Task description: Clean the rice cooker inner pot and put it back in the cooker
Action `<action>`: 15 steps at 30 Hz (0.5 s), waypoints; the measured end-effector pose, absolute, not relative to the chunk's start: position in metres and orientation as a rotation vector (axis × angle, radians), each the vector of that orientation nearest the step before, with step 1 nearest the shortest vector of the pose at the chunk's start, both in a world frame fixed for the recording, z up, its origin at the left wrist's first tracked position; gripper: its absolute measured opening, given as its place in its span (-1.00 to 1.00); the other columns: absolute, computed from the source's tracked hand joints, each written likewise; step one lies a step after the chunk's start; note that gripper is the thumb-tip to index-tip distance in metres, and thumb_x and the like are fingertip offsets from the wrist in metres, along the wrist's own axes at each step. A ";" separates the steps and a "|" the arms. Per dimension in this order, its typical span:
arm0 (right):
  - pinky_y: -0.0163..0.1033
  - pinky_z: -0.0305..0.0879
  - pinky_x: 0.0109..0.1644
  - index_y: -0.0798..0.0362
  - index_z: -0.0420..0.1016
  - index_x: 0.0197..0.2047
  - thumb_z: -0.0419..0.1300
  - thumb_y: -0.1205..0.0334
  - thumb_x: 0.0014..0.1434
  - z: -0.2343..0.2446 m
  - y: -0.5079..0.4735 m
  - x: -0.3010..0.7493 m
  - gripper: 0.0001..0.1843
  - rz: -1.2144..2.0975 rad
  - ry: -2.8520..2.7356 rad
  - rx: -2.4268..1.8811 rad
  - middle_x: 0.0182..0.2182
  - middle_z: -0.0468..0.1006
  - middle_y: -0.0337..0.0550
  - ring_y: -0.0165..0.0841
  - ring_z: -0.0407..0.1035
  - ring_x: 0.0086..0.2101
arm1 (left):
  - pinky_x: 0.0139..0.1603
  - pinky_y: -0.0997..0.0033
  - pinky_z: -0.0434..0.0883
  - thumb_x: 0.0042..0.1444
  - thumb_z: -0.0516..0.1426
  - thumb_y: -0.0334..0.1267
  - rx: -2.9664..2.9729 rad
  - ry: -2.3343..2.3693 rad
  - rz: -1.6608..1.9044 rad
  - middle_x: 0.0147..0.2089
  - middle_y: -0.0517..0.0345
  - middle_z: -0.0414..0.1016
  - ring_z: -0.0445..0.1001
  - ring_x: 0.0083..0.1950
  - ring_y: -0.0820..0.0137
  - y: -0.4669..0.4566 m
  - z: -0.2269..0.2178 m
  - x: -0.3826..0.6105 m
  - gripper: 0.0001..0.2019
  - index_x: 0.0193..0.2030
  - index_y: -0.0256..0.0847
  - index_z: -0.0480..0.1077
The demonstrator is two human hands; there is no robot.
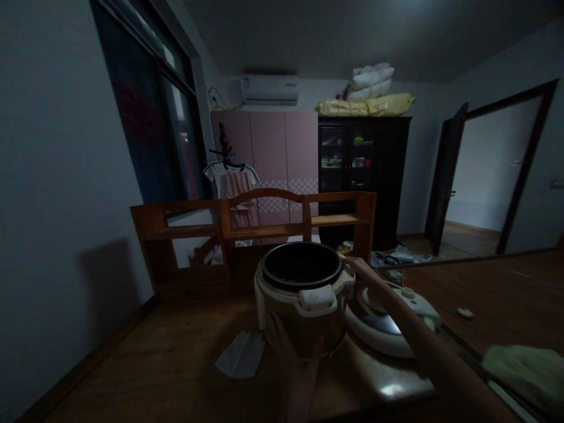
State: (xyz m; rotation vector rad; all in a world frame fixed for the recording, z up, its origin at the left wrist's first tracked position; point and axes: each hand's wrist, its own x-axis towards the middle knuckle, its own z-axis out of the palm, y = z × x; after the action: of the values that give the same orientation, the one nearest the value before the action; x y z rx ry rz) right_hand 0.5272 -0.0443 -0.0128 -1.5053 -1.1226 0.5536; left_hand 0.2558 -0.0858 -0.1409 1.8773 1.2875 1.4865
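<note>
A rice cooker point(304, 305) stands open on a wooden table point(176, 364), its dark inner pot point(302, 265) showing. My left hand point(293, 358) presses flat against the cooker's front wall, fingers spread. My right hand point(359, 267) rests on the cooker's right rim, fingers curled over the edge. The cooker's lid point(388, 320) lies upturned on the table just right of the body, under my right forearm.
A white folded paper point(242, 354) lies left of the cooker. A wooden shelf rack point(251, 226) stands behind it. A light green cloth point(529, 370) lies at the right edge. Beyond are a pink wardrobe, a dark cabinet point(363, 170) and an open door point(445, 176).
</note>
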 end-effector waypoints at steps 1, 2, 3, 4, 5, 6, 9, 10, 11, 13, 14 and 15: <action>-0.24 0.31 -0.25 0.17 0.57 -0.42 0.23 -0.12 0.02 -0.013 -0.045 0.527 -0.56 0.555 -1.130 -1.497 -0.49 0.56 -0.11 -0.25 0.40 -0.36 | 0.47 -0.08 -0.08 0.09 0.15 0.14 1.873 1.287 1.497 0.54 -0.19 -0.48 -0.41 0.54 0.06 -0.085 -0.142 0.258 0.05 0.47 -0.19 -0.48; -0.24 0.30 -0.24 0.17 0.57 -0.41 0.22 -0.13 0.02 -0.012 -0.046 0.526 -0.54 0.555 -1.135 -1.488 -0.48 0.57 -0.11 -0.24 0.40 -0.36 | 0.47 -0.07 -0.07 0.10 0.14 0.14 1.873 1.282 1.500 0.54 -0.18 -0.51 -0.43 0.54 0.07 -0.086 -0.143 0.259 0.05 0.47 -0.18 -0.49; -0.23 0.30 -0.24 0.17 0.58 -0.41 0.21 -0.14 0.02 -0.012 -0.046 0.524 -0.53 0.554 -1.138 -1.481 -0.46 0.57 -0.10 -0.24 0.41 -0.35 | 0.47 -0.07 -0.07 0.10 0.14 0.15 1.873 1.281 1.500 0.54 -0.17 -0.52 -0.44 0.54 0.07 -0.086 -0.143 0.260 0.05 0.47 -0.17 -0.49; -0.23 0.30 -0.23 0.16 0.58 -0.39 0.20 -0.16 0.02 -0.011 -0.047 0.522 -0.51 0.552 -1.139 -1.474 -0.44 0.58 -0.10 -0.22 0.41 -0.34 | 0.47 -0.07 -0.07 0.10 0.14 0.15 1.878 1.277 1.499 0.53 -0.17 -0.53 -0.44 0.54 0.08 -0.086 -0.144 0.260 0.06 0.46 -0.17 -0.50; -0.22 0.31 -0.22 0.16 0.59 -0.37 0.19 -0.18 0.03 -0.011 -0.049 0.519 -0.50 0.550 -1.137 -1.467 -0.43 0.59 -0.10 -0.21 0.42 -0.32 | 0.47 -0.07 -0.08 0.09 0.14 0.16 1.886 1.272 1.494 0.53 -0.18 -0.53 -0.43 0.54 0.07 -0.086 -0.145 0.260 0.07 0.46 -0.16 -0.50; -0.21 0.31 -0.21 0.15 0.59 -0.35 0.18 -0.20 0.04 -0.011 -0.051 0.515 -0.48 0.548 -1.135 -1.460 -0.41 0.60 -0.09 -0.19 0.43 -0.31 | 0.47 -0.08 -0.09 0.08 0.15 0.17 1.891 1.268 1.485 0.53 -0.19 -0.51 -0.42 0.54 0.07 -0.085 -0.145 0.259 0.08 0.46 -0.16 -0.50; -0.20 0.33 -0.19 0.14 0.60 -0.30 0.17 -0.23 0.05 -0.013 -0.061 0.505 -0.46 0.536 -1.119 -1.442 -0.35 0.62 -0.08 -0.16 0.45 -0.27 | 0.47 -0.10 -0.09 0.03 0.19 0.17 1.863 1.264 1.454 0.53 -0.21 -0.47 -0.40 0.54 0.05 -0.078 -0.148 0.253 0.12 0.46 -0.16 -0.51; -0.20 0.33 -0.18 0.13 0.60 -0.28 0.18 -0.23 0.05 -0.014 -0.066 0.502 -0.46 0.524 -1.108 -1.437 -0.34 0.62 -0.08 -0.16 0.45 -0.26 | 0.47 -0.09 -0.10 0.01 0.19 0.16 1.852 1.263 1.450 0.53 -0.22 -0.48 -0.41 0.54 0.04 -0.076 -0.148 0.251 0.14 0.46 -0.16 -0.52; -0.20 0.33 -0.17 0.14 0.60 -0.26 0.19 -0.22 0.05 -0.016 -0.070 0.499 -0.46 0.509 -1.092 -1.432 -0.34 0.61 -0.08 -0.16 0.46 -0.25 | 0.48 -0.08 -0.12 0.01 0.20 0.16 1.846 1.260 1.455 0.53 -0.23 -0.48 -0.41 0.54 0.05 -0.072 -0.148 0.247 0.15 0.45 -0.18 -0.53; -0.20 0.33 -0.19 0.15 0.59 -0.23 0.17 -0.21 0.09 -0.022 -0.078 0.494 -0.46 0.473 -1.057 -1.425 -0.42 0.58 -0.10 -0.17 0.45 -0.28 | 0.49 -0.04 -0.16 0.02 0.18 0.16 1.846 1.217 1.472 0.53 -0.22 -0.49 -0.41 0.54 0.08 -0.066 -0.148 0.240 0.14 0.45 -0.20 -0.54; -0.20 0.33 -0.21 0.16 0.58 -0.23 0.15 -0.22 0.12 -0.025 -0.082 0.492 -0.45 0.457 -1.043 -1.421 -0.49 0.54 -0.12 -0.18 0.44 -0.32 | 0.49 -0.01 -0.17 0.04 0.16 0.16 1.844 1.177 1.482 0.53 -0.21 -0.49 -0.41 0.54 0.10 -0.063 -0.148 0.236 0.12 0.45 -0.21 -0.55; -0.19 0.33 -0.25 0.16 0.58 -0.22 0.12 -0.23 0.14 -0.028 -0.086 0.491 -0.43 0.447 -1.035 -1.414 -0.56 0.49 -0.15 -0.20 0.43 -0.37 | 0.50 0.01 -0.17 0.06 0.14 0.16 1.839 1.120 1.500 0.53 -0.19 -0.49 -0.40 0.54 0.12 -0.060 -0.149 0.233 0.10 0.45 -0.22 -0.54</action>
State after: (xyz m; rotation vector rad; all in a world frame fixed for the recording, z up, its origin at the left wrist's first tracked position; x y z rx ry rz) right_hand 0.4906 -0.0859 -0.0276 -1.4144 -1.0351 0.4470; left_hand 0.2326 -0.0600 -0.1486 1.8391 1.1195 1.4998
